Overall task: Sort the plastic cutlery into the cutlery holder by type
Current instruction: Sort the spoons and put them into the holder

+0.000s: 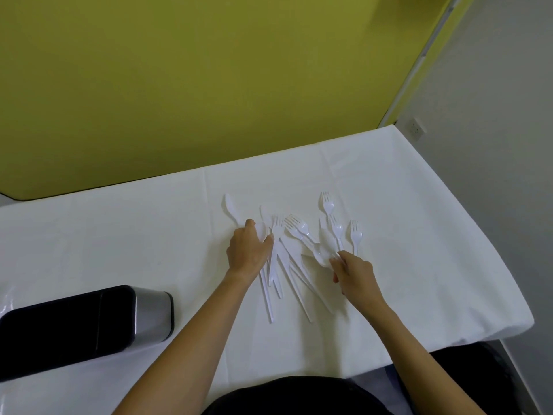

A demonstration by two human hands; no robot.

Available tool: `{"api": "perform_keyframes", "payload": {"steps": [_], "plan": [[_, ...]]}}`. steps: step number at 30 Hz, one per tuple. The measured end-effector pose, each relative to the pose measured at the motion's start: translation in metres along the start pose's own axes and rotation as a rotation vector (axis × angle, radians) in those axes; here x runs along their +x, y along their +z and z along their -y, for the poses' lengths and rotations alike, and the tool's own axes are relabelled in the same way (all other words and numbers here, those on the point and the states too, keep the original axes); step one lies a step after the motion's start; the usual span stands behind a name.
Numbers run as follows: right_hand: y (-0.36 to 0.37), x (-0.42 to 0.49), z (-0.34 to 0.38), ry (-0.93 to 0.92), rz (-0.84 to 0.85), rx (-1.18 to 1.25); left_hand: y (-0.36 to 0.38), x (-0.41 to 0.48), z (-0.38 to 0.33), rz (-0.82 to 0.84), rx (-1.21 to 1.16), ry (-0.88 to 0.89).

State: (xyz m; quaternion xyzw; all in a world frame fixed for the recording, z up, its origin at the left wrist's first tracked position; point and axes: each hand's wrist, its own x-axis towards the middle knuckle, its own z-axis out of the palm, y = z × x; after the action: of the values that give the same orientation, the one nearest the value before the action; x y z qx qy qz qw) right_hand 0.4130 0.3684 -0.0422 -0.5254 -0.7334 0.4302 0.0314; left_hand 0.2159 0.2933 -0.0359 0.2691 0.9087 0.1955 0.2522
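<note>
**While both hands work the pile, the holder waits at the left**

Where the view begins, at its bottom edge, a dark garment (287, 396) shows, and two bare forearms reach from it across the white-covered bench (419, 205). To the near left stands the cutlery holder (152, 316), with a black top and a brushed-metal side; its inside is too dark to make out. It sits well apart from the cutlery.

Farther in, the plastic cutlery (287, 265) lies loose on the cloth at the middle of the bench, white on white, its long handles fanned towards the person and crossing one another. The left hand (247, 253) lies on the left side of the pile, fingers curled, with the bowl of a spoon (261, 230) held between finger and thumb. The right hand (354, 272) is at the right side, its fingertips pinched on pieces of the pile; which piece it grips I cannot tell.

Beyond the hands a knife (232, 209) points away at the left, and three forks (327, 205) lie tines-away at the right.

Behind the bench rises a yellow-green wall (209, 85), meeting a grey wall with a socket (415, 129).
</note>
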Motion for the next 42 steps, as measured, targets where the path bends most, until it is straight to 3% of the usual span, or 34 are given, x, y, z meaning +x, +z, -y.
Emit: {"api": "perform_keyframes", "payload": {"steps": [10,17,25,29,36,42], "plan": [[-0.005,0.002,-0.003,-0.041,0.023,-0.008,0.000,0.002,-0.003,0.008,0.091,0.109],[-0.011,-0.004,0.001,-0.099,0.128,0.012,-0.002,0.005,-0.004,0.019,0.109,0.135],[-0.013,-0.004,0.003,-0.054,0.199,0.052,-0.008,0.006,-0.003,-0.039,0.108,0.082],[-0.012,-0.007,0.004,0.010,0.161,0.146,-0.014,0.005,0.007,-0.115,-0.080,-0.072],[-0.007,-0.007,0.015,-0.135,0.240,-0.040,-0.028,0.004,0.020,-0.015,-0.816,-0.399],[-0.004,-0.008,0.025,-0.124,0.218,0.026,-0.036,-0.007,0.017,0.074,-1.071,-0.397]]}}
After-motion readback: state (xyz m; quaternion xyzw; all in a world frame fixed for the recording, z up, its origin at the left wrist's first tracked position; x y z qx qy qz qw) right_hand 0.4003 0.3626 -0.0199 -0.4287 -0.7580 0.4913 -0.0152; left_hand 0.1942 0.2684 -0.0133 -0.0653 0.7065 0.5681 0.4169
